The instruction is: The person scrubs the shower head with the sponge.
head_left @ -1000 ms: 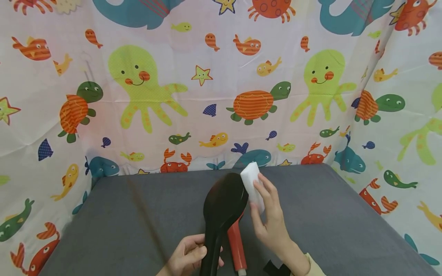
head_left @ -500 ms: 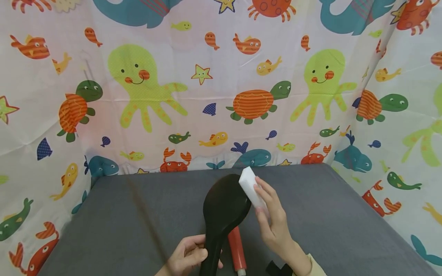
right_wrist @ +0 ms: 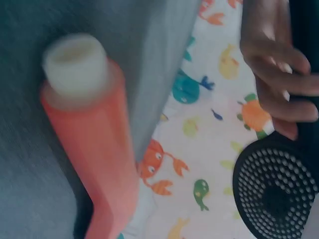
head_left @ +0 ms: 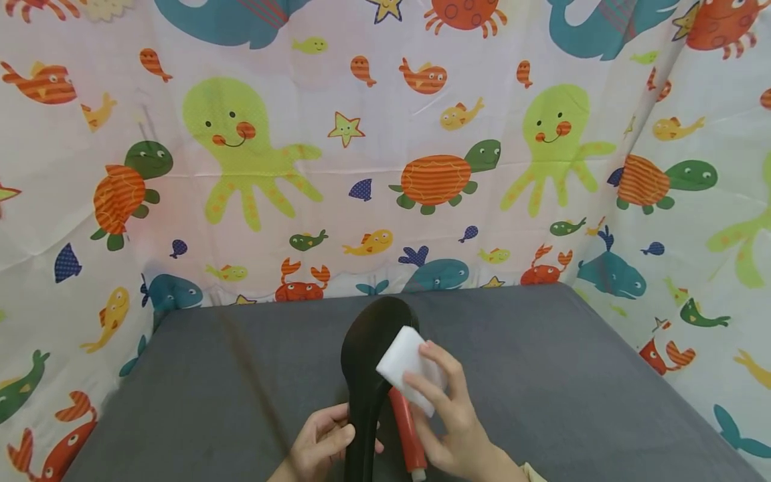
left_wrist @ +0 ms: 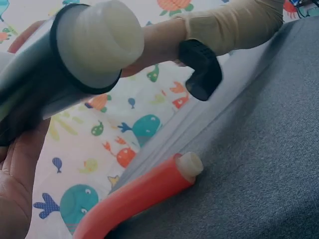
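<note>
My left hand [head_left: 322,438] grips the handle of a black handheld shower head [head_left: 364,348], held up with its smooth back showing in the head view. In the right wrist view its dotted spray face [right_wrist: 271,191] shows. The handle's whitish threaded end [left_wrist: 109,37] fills the top of the left wrist view. Between the fingers and thumb of my right hand [head_left: 452,415] is a white sponge block [head_left: 397,355], overlapping the lower right of the black head. Behind my right hand lies a red shower head [head_left: 408,432] with a whitish threaded end, its upper part hidden.
The red shower head rests on a grey cloth-covered table [head_left: 241,388]. A white curtain [head_left: 337,154] printed with sea animals surrounds the table's back and sides. A black curved piece [left_wrist: 202,69] sits at the right wrist, by a pale sleeve [left_wrist: 234,27].
The right hand has moved the sponge down and left, from the black shower head's right edge to its lower right back. The black shower head has shifted slightly left with the left hand.
</note>
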Demonstrator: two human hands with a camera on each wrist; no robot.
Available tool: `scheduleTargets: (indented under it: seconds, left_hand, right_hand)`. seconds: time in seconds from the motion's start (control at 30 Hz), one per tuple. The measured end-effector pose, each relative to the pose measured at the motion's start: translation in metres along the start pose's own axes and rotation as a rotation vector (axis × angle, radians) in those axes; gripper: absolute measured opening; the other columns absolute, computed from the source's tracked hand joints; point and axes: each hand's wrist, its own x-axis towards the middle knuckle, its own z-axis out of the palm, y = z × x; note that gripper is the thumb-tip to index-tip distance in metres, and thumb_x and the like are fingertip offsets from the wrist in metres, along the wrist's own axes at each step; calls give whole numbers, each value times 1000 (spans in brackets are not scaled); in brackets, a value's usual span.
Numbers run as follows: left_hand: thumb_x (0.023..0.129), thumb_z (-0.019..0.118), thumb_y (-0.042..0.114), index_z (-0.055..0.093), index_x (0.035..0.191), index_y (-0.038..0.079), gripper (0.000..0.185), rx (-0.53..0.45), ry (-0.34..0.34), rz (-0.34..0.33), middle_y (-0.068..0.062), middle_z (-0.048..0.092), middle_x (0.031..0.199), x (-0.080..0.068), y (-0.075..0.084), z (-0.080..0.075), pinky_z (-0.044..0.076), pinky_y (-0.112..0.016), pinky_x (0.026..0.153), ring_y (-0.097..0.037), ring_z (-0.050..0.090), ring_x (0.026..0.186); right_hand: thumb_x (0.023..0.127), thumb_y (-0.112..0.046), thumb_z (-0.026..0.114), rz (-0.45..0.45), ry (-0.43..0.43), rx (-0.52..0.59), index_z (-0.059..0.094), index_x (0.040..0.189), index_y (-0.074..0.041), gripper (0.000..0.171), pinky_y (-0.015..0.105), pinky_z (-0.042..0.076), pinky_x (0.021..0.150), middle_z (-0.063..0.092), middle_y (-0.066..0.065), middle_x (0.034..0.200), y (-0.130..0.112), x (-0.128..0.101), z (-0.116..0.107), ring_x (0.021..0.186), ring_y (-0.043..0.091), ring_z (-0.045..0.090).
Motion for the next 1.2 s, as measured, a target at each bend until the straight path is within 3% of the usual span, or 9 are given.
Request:
scheduleTargets:
  seconds: [0.1,0.33,0.53,0.7,0.8,0.87,0.97,1.1,1.2]
  left_hand:
    - [93,19,-10,50,125,-5,45,11,5,-7,-12,60,116,-1,1,-1,52,-30,77,-24,63,101]
    - [93,16,-12,44,133,-4,49,-41,-91,-9,-11,61,117,-4,-3,0,50,-29,84,-21,62,102]
    - [94,20,-12,38,135,-10,45,-150,-111,9,-16,62,115,-4,-6,5,49,-30,86,-22,63,101]
    - [93,23,-14,38,135,-10,45,-17,-49,68,-16,57,122,0,-2,0,49,-31,85,-24,63,100]
    - [94,24,-11,45,133,-3,46,36,64,33,-14,59,120,-2,2,-3,52,-30,80,-24,65,96]
    - [94,25,-10,46,133,-2,45,46,95,17,-14,59,119,-3,4,-4,52,-31,79,-25,65,95]
    - [93,27,-12,42,134,-7,44,49,60,14,-17,56,124,-2,5,-5,50,-34,83,-25,64,96]
    - [91,32,-16,30,133,-20,42,111,-48,36,-20,49,132,1,5,-6,48,-40,85,-25,62,101]
    - [91,38,-16,28,131,-24,42,210,-59,18,-16,50,132,2,8,-5,48,-45,81,-23,61,103]
  right_hand:
    - [92,-12,52,11,9,8,55,120,2,31,33,47,85,37,35,125,-3,3,2,118,35,40]
    - [85,13,45,322,36,107,47,129,5,45,25,44,84,45,25,131,23,18,-14,113,23,47]
    - [94,7,38,530,-18,171,44,136,-5,44,19,40,88,49,11,132,33,20,-25,109,16,49]
    - [90,11,46,532,-36,193,44,135,-3,47,25,44,85,43,12,136,19,12,-24,115,19,44]
    - [84,14,54,469,-60,183,46,132,-1,51,29,47,78,41,16,135,12,6,-19,114,22,44]
    - [82,14,56,456,-72,173,47,131,-1,52,30,47,76,41,17,135,11,4,-17,112,22,44]
    - [85,13,53,493,-59,189,47,132,-1,49,27,48,68,42,15,134,15,6,-20,106,20,47]
    - [92,8,43,562,-57,186,47,134,-3,43,22,47,74,48,11,131,27,15,-31,104,16,49]
    - [96,4,39,588,-96,184,47,134,-6,41,22,42,87,50,9,129,34,23,-39,108,15,49]
